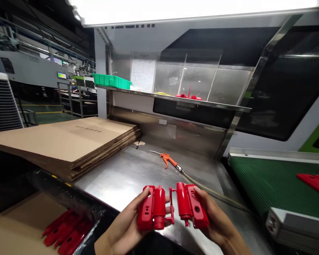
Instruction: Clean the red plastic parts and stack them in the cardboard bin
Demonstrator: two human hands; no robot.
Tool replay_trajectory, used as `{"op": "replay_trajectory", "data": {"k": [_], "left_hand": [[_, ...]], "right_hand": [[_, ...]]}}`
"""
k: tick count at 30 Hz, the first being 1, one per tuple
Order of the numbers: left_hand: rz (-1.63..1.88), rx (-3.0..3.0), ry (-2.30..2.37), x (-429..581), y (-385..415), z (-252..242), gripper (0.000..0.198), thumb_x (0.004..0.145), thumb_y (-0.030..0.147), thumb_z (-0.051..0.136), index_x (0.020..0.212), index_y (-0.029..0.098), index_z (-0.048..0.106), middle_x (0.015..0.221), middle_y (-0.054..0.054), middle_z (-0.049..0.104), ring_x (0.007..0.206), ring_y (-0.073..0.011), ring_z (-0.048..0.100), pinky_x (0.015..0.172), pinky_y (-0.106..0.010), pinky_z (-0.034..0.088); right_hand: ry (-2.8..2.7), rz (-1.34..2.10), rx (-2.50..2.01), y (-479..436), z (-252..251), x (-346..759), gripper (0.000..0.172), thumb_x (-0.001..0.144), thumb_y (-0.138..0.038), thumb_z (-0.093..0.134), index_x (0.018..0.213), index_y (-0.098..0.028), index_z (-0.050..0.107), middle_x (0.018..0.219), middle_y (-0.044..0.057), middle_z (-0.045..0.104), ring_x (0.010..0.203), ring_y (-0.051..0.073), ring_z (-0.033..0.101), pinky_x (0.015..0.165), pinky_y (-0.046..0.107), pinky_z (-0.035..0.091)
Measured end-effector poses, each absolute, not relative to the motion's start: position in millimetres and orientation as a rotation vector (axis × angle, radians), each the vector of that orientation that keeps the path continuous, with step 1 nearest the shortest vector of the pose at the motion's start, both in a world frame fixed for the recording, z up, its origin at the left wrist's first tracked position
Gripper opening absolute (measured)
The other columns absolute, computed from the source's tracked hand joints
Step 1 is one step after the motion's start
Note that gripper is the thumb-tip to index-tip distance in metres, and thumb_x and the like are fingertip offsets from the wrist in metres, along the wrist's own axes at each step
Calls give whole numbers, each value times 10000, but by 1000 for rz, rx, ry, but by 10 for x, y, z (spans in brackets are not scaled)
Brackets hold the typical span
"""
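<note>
Item 1. Left hand (127, 221), lower centre of the frame: closed, thumb over the outer edge, fingers behind and beneath, gripping the left red moulding (158, 205), a flat plate beside a cylinder.

Item 2. Right hand (215, 217), right of lower centre: closed, thumb on the upper outer corner, gripping the right red moulding (196, 209), similar in form. How its other fingers lie I cannot tell.

Item 3. Thin red runner (171, 203), between the two mouldings; it appears to meet the left one. Whether it joins the right, I cannot make out.

Handling note: I would hold both pieces by the solid outer plates, as now, thumbs off the cylinders, and tilt them evenly under the lamp (202, 10) at the top. The runner looks easy to bend; any strain is best kept slow and square to it.

Item 4. Orange air blow gun (168, 158), centre, lying on the metal surface (117, 187), apart from both hands.

Item 5. Cardboard stack (95, 138), left.

Item 6. Green conveyor belt (255, 180), right, bearing a red part (315, 182).

Item 7. Red parts (74, 226), lower left, on cardboard.
</note>
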State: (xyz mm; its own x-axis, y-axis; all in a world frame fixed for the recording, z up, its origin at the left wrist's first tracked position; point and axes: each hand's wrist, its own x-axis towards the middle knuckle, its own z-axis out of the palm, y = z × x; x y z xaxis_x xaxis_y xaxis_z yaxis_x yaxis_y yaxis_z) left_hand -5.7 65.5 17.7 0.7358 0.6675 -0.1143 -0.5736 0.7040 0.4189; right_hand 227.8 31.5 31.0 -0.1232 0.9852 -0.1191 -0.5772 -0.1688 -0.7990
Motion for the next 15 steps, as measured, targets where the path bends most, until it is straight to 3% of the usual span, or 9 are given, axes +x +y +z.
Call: {"op": "replay_trajectory", "data": {"k": [2, 5, 10, 15], "left_hand": [[683, 364, 272, -84, 644, 203, 457, 945, 439, 521, 1198, 75, 635, 1165, -188, 699, 1111, -328, 662, 1042, -506, 465], [642, 403, 270, -115, 611, 276, 540, 937, 510, 471, 1248, 92, 614, 1250, -184, 657, 1214, -349, 595, 1049, -487, 458], [621, 483, 207, -71, 508, 481, 509, 954, 557, 386, 1300, 238, 582, 1328, -104, 622, 1275, -347, 545, 1035, -517, 457], [659, 645, 283, -86, 416, 540, 587, 927, 576, 466, 1407, 241, 507, 1353, -122, 608, 1302, -353, 525, 1086, -508, 413]], "right_hand": [[-759, 1606, -789, 258, 329, 2302, 290, 940, -378, 649, 1100, -138, 677, 920, 63, 668, 802, 165, 620, 726, 257, 541], [-791, 1587, -816, 203, 329, 2356, 224, 956, -323, 633, 1062, -132, 687, 844, 45, 650, 742, 141, 602, 676, 225, 526], [-668, 1592, -861, 155, 151, 2499, 280, 895, -340, 718, 1102, -153, 692, 847, 40, 677, 690, 126, 615, 595, 195, 511], [-756, 1585, -798, 16, 106, 2522, 310, 859, -363, 757, 1135, -237, 691, 888, 41, 702, 716, 141, 643, 721, 259, 553]]}}
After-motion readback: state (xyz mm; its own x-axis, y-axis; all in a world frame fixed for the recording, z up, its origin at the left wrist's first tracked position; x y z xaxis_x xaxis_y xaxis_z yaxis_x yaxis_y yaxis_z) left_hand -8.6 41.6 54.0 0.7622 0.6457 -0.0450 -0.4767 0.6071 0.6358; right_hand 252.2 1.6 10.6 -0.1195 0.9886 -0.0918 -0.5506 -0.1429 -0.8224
